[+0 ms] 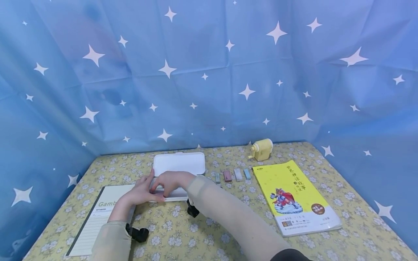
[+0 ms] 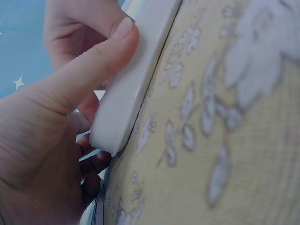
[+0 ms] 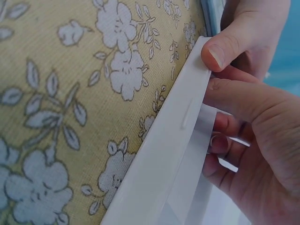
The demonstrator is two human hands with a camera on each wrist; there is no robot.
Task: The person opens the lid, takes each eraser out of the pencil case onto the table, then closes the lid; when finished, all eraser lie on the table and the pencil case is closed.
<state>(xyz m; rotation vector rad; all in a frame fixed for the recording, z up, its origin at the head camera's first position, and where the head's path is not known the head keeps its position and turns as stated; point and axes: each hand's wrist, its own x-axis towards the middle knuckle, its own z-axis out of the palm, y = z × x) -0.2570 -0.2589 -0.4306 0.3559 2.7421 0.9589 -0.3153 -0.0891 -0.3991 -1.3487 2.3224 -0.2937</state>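
Note:
A white pencil case (image 1: 179,199) lies on the table with its lid (image 1: 179,163) folded back. My left hand (image 1: 138,193) grips the case's left end, its thumb pressing the outer front wall (image 2: 123,101). Over that same end, my right hand (image 1: 172,181) reaches down into the tray with bent fingers. In the right wrist view, the right hand (image 3: 267,136) has its fingers inside the case wall (image 3: 161,150), close to the left thumb (image 3: 225,49). Whether anything sits between the right fingers is hidden.
A notebook (image 1: 98,217) lies partly under the left forearm. Right of the case, several small erasers (image 1: 227,176) stand in a row. Behind them is a yellow crank pencil sharpener (image 1: 262,150). A yellow book (image 1: 287,192) lies at the right. A starry blue curtain (image 1: 209,90) encloses the table.

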